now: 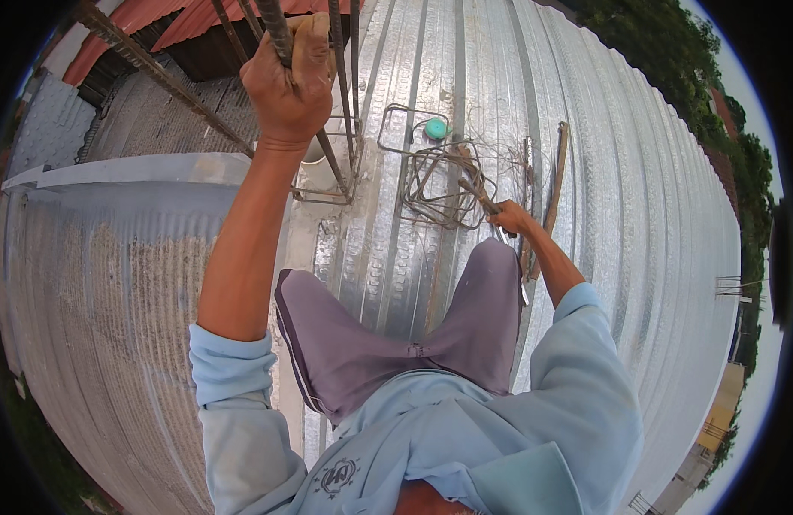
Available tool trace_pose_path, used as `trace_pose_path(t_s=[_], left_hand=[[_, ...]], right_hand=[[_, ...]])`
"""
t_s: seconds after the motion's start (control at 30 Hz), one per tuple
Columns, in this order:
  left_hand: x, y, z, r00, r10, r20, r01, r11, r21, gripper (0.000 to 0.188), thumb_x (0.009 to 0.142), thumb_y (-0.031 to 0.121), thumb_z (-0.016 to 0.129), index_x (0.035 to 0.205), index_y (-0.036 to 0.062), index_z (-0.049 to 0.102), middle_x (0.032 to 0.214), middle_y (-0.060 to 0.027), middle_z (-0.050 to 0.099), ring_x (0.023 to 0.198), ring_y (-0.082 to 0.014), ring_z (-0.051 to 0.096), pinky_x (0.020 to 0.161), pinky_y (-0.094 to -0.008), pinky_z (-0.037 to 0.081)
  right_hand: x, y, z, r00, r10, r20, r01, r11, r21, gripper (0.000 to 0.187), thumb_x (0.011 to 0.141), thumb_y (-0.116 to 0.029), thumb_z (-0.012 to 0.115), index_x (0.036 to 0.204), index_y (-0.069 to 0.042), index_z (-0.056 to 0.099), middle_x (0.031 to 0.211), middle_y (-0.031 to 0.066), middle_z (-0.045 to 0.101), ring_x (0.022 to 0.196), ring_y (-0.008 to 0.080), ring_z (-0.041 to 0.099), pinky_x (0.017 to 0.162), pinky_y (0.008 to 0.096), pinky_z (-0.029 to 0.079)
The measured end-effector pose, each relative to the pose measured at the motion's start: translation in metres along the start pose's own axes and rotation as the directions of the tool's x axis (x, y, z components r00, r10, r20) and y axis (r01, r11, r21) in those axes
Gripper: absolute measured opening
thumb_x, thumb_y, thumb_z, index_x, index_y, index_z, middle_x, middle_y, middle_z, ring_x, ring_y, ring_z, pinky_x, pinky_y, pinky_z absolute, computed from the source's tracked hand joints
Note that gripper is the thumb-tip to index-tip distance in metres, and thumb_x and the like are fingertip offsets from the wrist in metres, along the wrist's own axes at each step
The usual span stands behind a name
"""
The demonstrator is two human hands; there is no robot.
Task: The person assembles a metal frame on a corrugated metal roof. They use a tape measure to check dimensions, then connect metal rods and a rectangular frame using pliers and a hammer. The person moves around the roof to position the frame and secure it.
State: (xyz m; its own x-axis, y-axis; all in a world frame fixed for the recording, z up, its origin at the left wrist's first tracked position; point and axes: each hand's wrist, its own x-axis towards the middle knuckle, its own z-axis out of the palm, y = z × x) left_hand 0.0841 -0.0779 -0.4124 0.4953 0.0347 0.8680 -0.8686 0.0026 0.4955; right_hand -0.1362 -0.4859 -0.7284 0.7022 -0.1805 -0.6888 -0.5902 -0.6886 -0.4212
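My left hand [292, 86], raised high at the upper left, is wrapped round a ribbed steel rebar [277, 34], one of several upright bars of a column cage [349, 163]. Lower, beside my right knee, my right hand [512, 218] is closed round a slim brown and dark hand tool [481, 194]; its exact kind is hard to make out. The tool's far end lies over a pile of bent rebar stirrups [438, 190] on the metal roof. A round teal object [435, 129] lies just beyond the pile, next to a single stirrup [382, 129].
Ribbed metal roofing [637, 215] spreads under me and to the right. A long brown bar or stick [558, 176] and thin loose wires [512, 159] lie right of the stirrups. A concrete ledge [139, 170] runs left. Another rebar [165, 77] slants across the upper left.
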Motion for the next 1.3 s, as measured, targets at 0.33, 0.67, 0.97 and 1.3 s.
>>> trace_pose_path(t_s=[0.33,0.67,0.97,1.3], left_hand=[[0.000,0.006,0.000,1.000,-0.009,0.011,0.009,1.000,0.009,0.036,0.103,0.030,0.060,0.094,-0.0038,0.067,0.059,-0.0007,0.056,0.053,-0.0061,0.050,0.051,-0.0226,0.037],[-0.003,0.014,0.008,0.990,-0.132,-0.049,0.138,0.979,0.149,0.035,0.102,0.029,0.058,0.092,-0.0027,0.068,0.055,0.0002,0.053,0.049,-0.0064,0.047,0.049,-0.0220,0.037],[0.003,0.007,-0.024,0.982,-0.127,0.137,0.108,0.984,0.138,0.046,0.106,0.039,0.045,0.109,-0.0043,0.059,0.060,-0.0044,0.054,0.050,-0.0116,0.049,0.054,-0.0323,0.046],[0.002,0.014,-0.020,0.974,-0.131,0.185,0.055,0.928,0.368,0.052,0.108,0.049,0.036,0.099,0.0042,0.062,0.054,0.0008,0.045,0.045,-0.0081,0.045,0.054,-0.0289,0.045]], right_hand=[[-0.097,0.128,0.213,0.891,0.088,-0.446,0.019,0.973,0.229,0.025,0.093,-0.015,0.054,0.110,0.002,0.063,0.096,0.0243,0.068,0.087,0.0378,0.069,0.076,0.0456,0.053],[-0.047,0.114,0.199,0.954,-0.086,-0.286,0.093,0.996,0.011,0.025,0.093,-0.020,0.058,0.108,-0.001,0.066,0.097,0.0193,0.067,0.095,0.0368,0.066,0.079,0.0445,0.053],[0.214,-0.119,0.003,0.651,-0.560,-0.513,0.361,0.823,-0.439,0.034,0.089,-0.020,0.062,0.120,-0.004,0.060,0.115,0.0204,0.063,0.103,0.0401,0.065,0.085,0.0479,0.055],[0.348,-0.129,0.007,0.772,-0.335,-0.540,-0.042,0.821,-0.570,0.038,0.089,-0.021,0.063,0.125,-0.009,0.058,0.114,0.0250,0.064,0.106,0.0383,0.068,0.073,0.0448,0.060]])
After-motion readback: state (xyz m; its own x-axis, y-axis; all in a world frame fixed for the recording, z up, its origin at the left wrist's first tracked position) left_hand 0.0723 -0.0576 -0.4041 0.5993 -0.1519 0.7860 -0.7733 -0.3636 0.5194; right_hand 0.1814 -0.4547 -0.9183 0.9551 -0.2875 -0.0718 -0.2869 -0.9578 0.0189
